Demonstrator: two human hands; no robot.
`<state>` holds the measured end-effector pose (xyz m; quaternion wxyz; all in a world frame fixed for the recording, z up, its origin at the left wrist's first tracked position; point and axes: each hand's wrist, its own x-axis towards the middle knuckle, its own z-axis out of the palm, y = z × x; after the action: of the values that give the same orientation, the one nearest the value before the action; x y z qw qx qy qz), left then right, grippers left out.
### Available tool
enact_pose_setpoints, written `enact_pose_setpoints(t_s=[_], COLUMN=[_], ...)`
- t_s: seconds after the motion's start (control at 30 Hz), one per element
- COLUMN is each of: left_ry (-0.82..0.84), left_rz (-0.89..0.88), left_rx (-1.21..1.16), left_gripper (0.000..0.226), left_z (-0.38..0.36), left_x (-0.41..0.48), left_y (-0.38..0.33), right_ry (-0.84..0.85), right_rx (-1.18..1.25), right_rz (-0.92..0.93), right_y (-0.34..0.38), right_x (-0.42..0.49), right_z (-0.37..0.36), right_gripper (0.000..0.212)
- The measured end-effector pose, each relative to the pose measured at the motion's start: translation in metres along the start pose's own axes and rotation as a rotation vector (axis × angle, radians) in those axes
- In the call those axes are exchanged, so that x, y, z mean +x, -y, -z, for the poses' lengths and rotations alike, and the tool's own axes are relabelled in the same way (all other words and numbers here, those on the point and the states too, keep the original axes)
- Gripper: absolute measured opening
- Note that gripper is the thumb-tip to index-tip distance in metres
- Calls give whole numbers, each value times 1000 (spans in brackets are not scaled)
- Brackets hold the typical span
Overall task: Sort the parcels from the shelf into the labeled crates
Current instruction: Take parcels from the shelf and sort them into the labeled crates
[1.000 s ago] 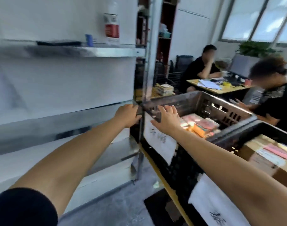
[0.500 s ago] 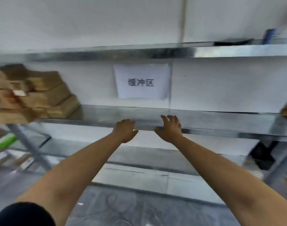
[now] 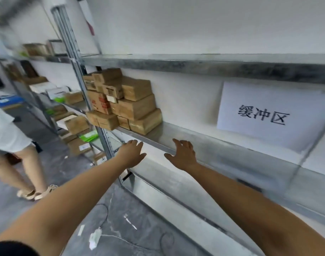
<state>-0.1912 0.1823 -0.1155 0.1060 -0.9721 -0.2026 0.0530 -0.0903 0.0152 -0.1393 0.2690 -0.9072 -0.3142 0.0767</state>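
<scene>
"Parcels of brown cardboard (image 3: 132, 102), where do they stand from the hands?"
"I begin at the hands. The left hand (image 3: 133, 153) is open, fingers straight and close together, holding nothing, in front of the edge of the grey metal shelf (image 3: 222, 145). The right hand (image 3: 182, 154) is open too, fingers a little spread, at the same edge. If it touches, I cannot tell."
"And the parcels?"
"Stacked on that shelf at its left end, beyond the left hand, apart from both hands. A white paper sign (image 3: 265, 115) with black characters is behind the shelf, to the right. At far left a person in a white top (image 3: 8, 133) stands on the grey floor (image 3: 121, 228)."
</scene>
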Motion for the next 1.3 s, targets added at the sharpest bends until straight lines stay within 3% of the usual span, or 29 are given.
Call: enact_pose_setpoints(t_s=[0.3,0.47,0.6,0.73,0.93,1.3], left_ry=[-219,-228,-338,-381,-224,-437], left_rz=[144,215,243,256,109,-128], left_rx=[-93,-249,-306,-228,-227,-529], left_gripper=[51,48,49,45,47,49], left_z=[83,69,76,88,97,94], left_x=[143,187,227,270,318,325], left_y=[79,109,142,162,187,206], right_ry=[-30,15,39,-13,-59,-282], right_rx=[26,90,187,281,362,602], right_rz=[137,137,166,176,76,-36], right_y=[51,80,106,133,157,177], right_x=[195,255,295,329,351,335], right_z=[26,20,19,19,9,-9], right_gripper=[69,68,66,62,56,52])
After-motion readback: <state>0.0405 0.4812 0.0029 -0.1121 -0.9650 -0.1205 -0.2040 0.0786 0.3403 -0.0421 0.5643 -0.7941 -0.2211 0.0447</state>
